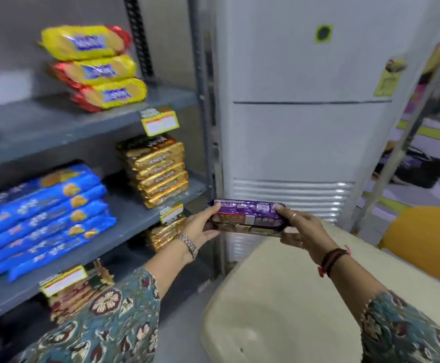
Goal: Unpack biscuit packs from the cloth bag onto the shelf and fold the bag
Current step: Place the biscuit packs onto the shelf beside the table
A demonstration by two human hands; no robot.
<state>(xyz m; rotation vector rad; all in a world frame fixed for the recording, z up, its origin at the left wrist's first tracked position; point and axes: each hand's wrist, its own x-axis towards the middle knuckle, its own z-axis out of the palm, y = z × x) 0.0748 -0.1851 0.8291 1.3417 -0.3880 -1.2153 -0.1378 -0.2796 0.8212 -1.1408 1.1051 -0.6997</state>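
Note:
I hold a small stack of purple biscuit packs [247, 217] level between both hands, in front of the white cabinet. My left hand [200, 226] grips the stack's left end and my right hand [296, 227] grips its right end. The grey metal shelf [135, 221] stands to the left, its middle board just left of the packs. An orange-yellow cloth bag [425, 242] lies at the right, beyond a cream plastic chair [279, 297]. What is inside the bag is hidden.
On the shelf sit yellow packs [93, 69] on the top board, blue packs [43, 218] and a gold pack stack [158, 171] on the middle board, more gold packs [161, 234] below. A tall white cabinet [305, 113] stands right of the shelf post.

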